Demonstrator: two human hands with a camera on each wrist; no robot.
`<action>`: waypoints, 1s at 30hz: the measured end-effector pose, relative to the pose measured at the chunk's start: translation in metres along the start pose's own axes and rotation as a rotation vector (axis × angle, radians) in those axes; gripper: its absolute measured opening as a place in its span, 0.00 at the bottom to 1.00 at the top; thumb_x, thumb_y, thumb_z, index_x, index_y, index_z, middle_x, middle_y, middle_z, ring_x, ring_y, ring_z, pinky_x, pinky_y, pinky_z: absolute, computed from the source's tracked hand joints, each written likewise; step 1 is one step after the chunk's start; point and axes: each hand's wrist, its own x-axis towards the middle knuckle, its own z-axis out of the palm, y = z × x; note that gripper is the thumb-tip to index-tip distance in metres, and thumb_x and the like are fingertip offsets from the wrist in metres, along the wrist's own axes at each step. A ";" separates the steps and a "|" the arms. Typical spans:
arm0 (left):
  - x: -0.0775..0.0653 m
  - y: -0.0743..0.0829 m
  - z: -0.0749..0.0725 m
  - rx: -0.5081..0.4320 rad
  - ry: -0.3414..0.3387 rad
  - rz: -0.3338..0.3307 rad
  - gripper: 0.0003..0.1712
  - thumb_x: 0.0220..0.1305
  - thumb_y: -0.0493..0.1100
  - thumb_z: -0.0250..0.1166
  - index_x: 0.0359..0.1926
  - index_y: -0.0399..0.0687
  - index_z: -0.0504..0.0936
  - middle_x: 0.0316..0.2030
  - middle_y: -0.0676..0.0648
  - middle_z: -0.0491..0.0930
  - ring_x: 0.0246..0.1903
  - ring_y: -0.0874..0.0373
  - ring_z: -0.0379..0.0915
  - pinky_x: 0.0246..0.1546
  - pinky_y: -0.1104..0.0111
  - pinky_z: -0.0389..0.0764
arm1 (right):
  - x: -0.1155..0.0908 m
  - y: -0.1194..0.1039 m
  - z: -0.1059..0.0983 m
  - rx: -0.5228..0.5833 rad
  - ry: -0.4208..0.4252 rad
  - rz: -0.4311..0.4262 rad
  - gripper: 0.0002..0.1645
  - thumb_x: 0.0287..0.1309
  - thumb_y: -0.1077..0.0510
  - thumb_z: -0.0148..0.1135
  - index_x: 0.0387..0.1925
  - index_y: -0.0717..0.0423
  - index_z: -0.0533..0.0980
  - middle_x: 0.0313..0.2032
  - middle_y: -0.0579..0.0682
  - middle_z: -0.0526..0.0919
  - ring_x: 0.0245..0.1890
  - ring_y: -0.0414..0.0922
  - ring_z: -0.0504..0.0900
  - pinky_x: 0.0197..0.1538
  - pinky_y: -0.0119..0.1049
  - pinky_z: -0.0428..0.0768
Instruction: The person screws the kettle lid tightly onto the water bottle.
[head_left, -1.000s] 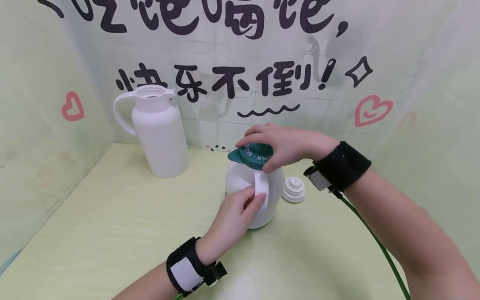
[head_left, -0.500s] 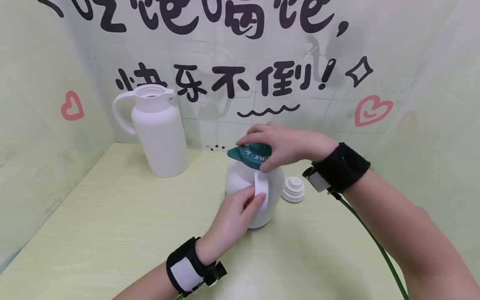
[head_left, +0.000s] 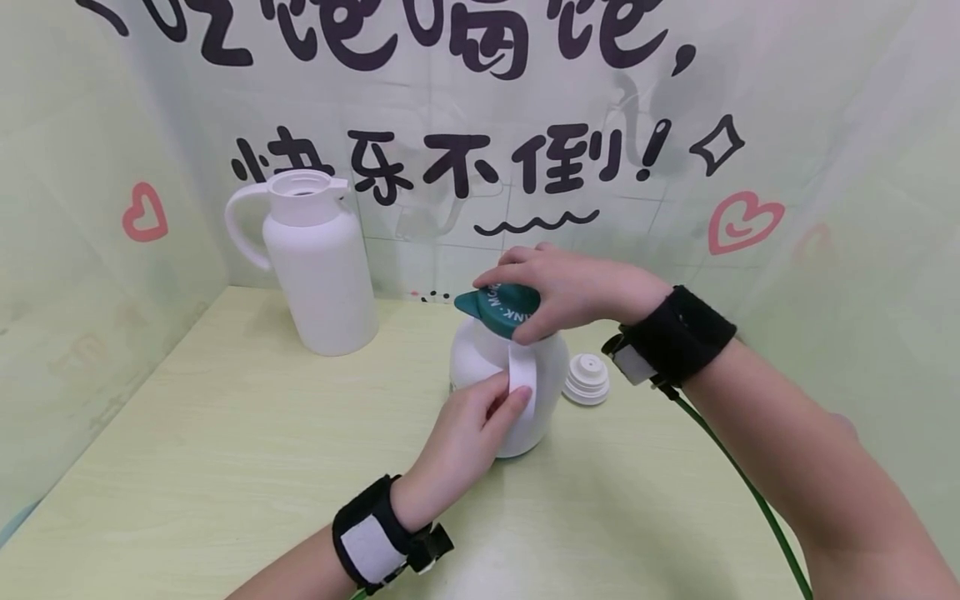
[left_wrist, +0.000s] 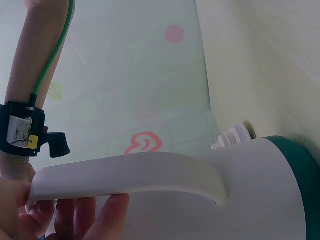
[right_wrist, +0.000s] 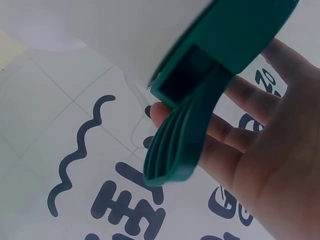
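A white round-bodied thermos jug (head_left: pixel 476 354) stands upright on the table, topped by a dark green lid (head_left: pixel 504 315) whose pointed spout faces left. My left hand (head_left: pixel 459 429) grips the jug's white handle (head_left: pixel 522 367); in the left wrist view its fingers curl under the handle (left_wrist: pixel 125 172). From above, my right hand (head_left: pixel 576 287) holds the lid's rim between thumb and fingers. The right wrist view shows the lid (right_wrist: pixel 245 35) up close, with a ridged green tab (right_wrist: pixel 177 145) beside my fingers. My palm hides part of the lid's top.
A taller white jug (head_left: pixel 321 279) with an uncovered mouth stands at the back left. Right behind the gripped jug lies a white stepped stopper (head_left: pixel 587 380). A printed curtain (head_left: pixel 420 208) closes off the back of the pale wooden table (head_left: pixel 247 467).
My right hand has shifted slightly left, and the green lid has turned a little clockwise with it, its spout swinging toward the back. The left hand and jug body stay put.
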 end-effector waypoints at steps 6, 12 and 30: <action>-0.001 0.001 0.000 -0.004 0.004 0.002 0.11 0.72 0.49 0.55 0.32 0.52 0.76 0.19 0.57 0.64 0.27 0.61 0.67 0.29 0.68 0.69 | 0.002 0.000 0.000 -0.027 0.008 0.021 0.40 0.46 0.46 0.67 0.65 0.37 0.68 0.57 0.48 0.68 0.50 0.50 0.67 0.46 0.43 0.71; -0.001 0.001 0.000 0.004 0.007 0.007 0.11 0.72 0.48 0.55 0.32 0.52 0.76 0.19 0.57 0.63 0.26 0.61 0.67 0.28 0.68 0.68 | 0.002 -0.001 0.001 -0.041 0.012 0.050 0.40 0.46 0.43 0.67 0.65 0.36 0.68 0.57 0.46 0.68 0.49 0.48 0.67 0.45 0.41 0.72; 0.001 0.000 0.001 0.012 0.017 0.012 0.13 0.72 0.48 0.55 0.28 0.53 0.73 0.19 0.58 0.62 0.25 0.62 0.66 0.27 0.68 0.67 | 0.005 0.000 0.003 -0.085 0.050 0.070 0.39 0.46 0.39 0.66 0.63 0.37 0.69 0.51 0.47 0.71 0.43 0.47 0.71 0.42 0.37 0.73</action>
